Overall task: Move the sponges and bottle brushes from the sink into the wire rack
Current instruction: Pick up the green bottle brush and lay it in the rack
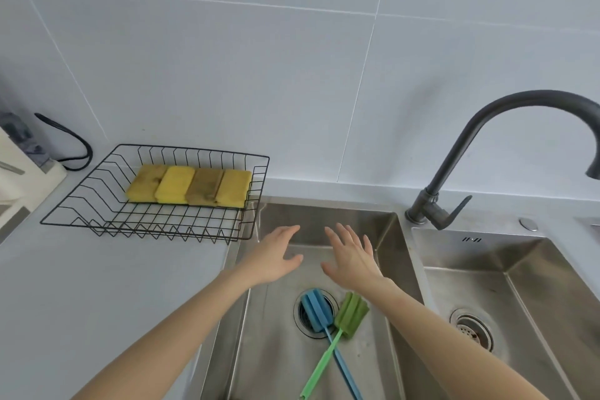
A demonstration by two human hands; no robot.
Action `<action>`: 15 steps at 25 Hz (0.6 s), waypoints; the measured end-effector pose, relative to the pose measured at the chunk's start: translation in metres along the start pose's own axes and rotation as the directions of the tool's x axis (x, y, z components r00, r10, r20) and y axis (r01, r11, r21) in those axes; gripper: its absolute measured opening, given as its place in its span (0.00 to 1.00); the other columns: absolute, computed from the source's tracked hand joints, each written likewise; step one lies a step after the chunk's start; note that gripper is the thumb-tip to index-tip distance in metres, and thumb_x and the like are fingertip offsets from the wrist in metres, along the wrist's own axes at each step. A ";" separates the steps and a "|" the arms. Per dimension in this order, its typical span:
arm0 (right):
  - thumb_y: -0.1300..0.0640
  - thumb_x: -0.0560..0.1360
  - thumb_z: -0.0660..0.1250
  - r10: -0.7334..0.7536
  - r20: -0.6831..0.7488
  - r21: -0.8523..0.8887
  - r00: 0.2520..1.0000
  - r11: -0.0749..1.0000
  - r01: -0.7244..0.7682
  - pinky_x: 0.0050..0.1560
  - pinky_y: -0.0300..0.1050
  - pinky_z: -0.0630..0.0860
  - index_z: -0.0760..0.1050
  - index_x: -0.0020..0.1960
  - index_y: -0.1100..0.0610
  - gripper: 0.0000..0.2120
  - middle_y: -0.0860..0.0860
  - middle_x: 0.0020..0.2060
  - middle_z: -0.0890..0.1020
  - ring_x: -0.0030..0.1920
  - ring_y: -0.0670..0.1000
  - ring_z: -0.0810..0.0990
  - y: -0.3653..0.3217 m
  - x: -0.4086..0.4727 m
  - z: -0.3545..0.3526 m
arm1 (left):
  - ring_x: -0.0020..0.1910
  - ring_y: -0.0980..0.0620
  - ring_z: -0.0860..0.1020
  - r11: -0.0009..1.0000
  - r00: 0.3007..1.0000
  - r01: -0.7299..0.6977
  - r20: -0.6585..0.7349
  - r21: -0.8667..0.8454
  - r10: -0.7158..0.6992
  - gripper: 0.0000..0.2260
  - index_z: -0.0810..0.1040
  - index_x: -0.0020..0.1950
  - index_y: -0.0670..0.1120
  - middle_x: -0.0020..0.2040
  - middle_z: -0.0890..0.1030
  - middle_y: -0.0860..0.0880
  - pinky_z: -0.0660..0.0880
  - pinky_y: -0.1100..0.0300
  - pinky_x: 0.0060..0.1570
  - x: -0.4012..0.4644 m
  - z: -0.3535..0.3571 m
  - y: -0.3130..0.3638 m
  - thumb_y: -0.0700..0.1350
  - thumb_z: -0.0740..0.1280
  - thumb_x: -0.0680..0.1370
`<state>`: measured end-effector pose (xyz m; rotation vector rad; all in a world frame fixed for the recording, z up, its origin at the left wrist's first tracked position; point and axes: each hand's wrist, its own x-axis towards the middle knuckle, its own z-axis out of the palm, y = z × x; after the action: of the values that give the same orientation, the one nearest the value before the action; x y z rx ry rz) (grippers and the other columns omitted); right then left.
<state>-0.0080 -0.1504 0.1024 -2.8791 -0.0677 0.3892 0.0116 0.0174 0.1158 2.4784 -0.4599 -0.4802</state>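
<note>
You've got the wire rack (156,193) sitting on the counter (97,286) to the left of the sink (324,214), pushed back near the wall. Four sponges (190,185) lie side by side in its back half. Down in the left basin, two bottle brushes (328,318) cross over each other, heads on the drain (300,318). The faucet (454,178) stands behind, between both basins. Your left hand (276,256) and right hand (352,256) are over the basin's far end.

The single head camera looks forward and down, from close above, at the sink (324,351) and the counter (97,286) beside it.
</note>
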 end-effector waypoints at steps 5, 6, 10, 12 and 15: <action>0.50 0.77 0.59 0.068 0.092 0.037 0.993 0.997 -0.072 0.76 0.57 0.45 0.46 0.76 0.53 0.33 0.55 0.77 0.50 0.77 0.55 0.46 0.029 -0.011 0.033 | 0.73 0.48 0.60 0.996 0.991 0.060 0.127 -0.066 -0.051 0.27 0.55 0.73 0.45 0.75 0.60 0.45 0.57 0.57 0.71 0.006 0.049 0.000 0.47 0.61 0.77; 0.50 0.77 0.59 0.085 0.114 0.044 0.990 0.995 -0.091 0.76 0.56 0.45 0.46 0.76 0.53 0.33 0.55 0.77 0.50 0.77 0.55 0.46 0.034 -0.012 0.039 | 0.73 0.48 0.61 0.995 0.986 0.077 0.156 -0.066 -0.066 0.27 0.55 0.73 0.44 0.75 0.60 0.44 0.57 0.57 0.71 0.007 0.059 -0.001 0.47 0.61 0.77; 0.52 0.78 0.58 0.164 0.193 0.084 0.968 0.980 -0.182 0.75 0.56 0.50 0.48 0.76 0.52 0.31 0.57 0.76 0.52 0.77 0.57 0.49 0.049 -0.011 0.063 | 0.70 0.48 0.66 0.985 0.951 0.159 0.277 -0.061 -0.136 0.26 0.57 0.73 0.43 0.72 0.65 0.43 0.62 0.57 0.69 0.010 0.098 -0.012 0.47 0.61 0.77; 0.54 0.77 0.57 0.218 0.234 0.119 0.948 0.961 -0.250 0.73 0.57 0.55 0.49 0.75 0.52 0.29 0.59 0.75 0.53 0.75 0.61 0.53 0.054 -0.011 0.074 | 0.69 0.48 0.67 0.976 0.929 0.207 0.327 -0.065 -0.175 0.26 0.58 0.72 0.43 0.71 0.66 0.42 0.63 0.57 0.68 0.010 0.114 -0.018 0.47 0.61 0.77; 0.55 0.77 0.58 0.294 0.323 0.182 0.900 0.913 -0.364 0.70 0.58 0.60 0.50 0.74 0.55 0.29 0.63 0.73 0.56 0.72 0.64 0.58 0.062 -0.007 0.090 | 0.70 0.48 0.66 0.964 0.898 0.255 0.388 -0.076 -0.207 0.25 0.58 0.72 0.42 0.72 0.66 0.43 0.62 0.57 0.69 0.011 0.137 -0.022 0.47 0.60 0.77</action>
<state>-0.0377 -0.1912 0.0049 -2.5696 0.4009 0.8221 -0.0329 -0.0340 -0.0059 2.3294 -0.2684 -1.0636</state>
